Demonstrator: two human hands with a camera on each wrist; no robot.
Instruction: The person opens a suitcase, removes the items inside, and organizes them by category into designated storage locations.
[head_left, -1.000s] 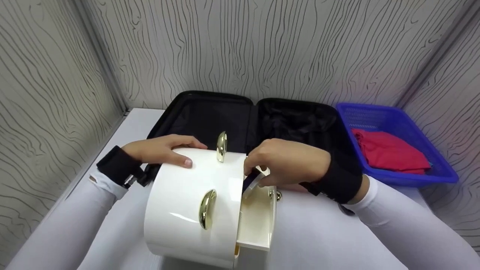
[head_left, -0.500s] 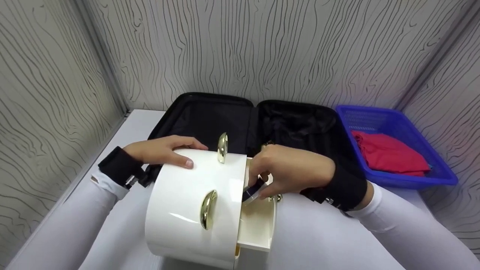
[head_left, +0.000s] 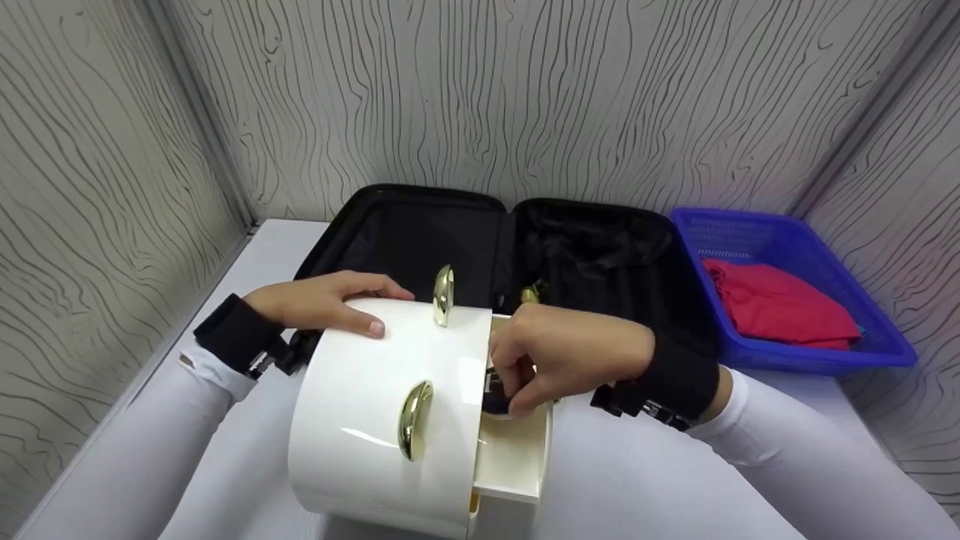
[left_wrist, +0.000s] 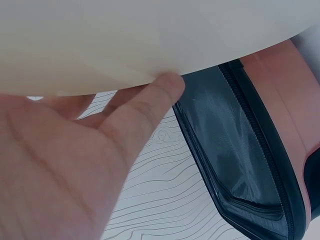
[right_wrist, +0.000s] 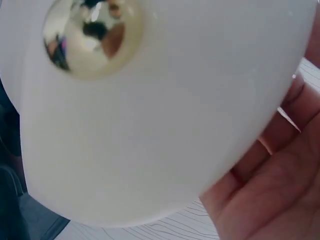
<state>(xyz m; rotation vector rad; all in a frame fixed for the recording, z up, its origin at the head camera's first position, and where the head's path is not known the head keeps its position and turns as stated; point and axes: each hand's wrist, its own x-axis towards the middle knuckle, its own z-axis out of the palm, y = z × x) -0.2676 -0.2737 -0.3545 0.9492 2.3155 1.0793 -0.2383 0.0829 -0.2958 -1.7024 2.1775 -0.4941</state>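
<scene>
A glossy white rounded drawer box with gold handles lies in front of me. My left hand rests on its upper left, thumb on the curved top; the left wrist view shows the thumb tip at the edge. On the right side a white drawer stands pulled out. Inside it, my right hand pinches a small dark blue object with shiny bits, its kind unclear and partly hidden by the fingers. The right wrist view shows the drawer front and its round gold knob.
Behind the box lies an open suitcase with a black interior, its pink shell seen in the left wrist view. A small gold thing shows near its hinge. To the right, a blue basket holds red cloth.
My right hand has dipped lower in the drawer and turned the dark blue object, which now sits flatter. The gold thing behind the hand has come into view. The left hand stays put.
</scene>
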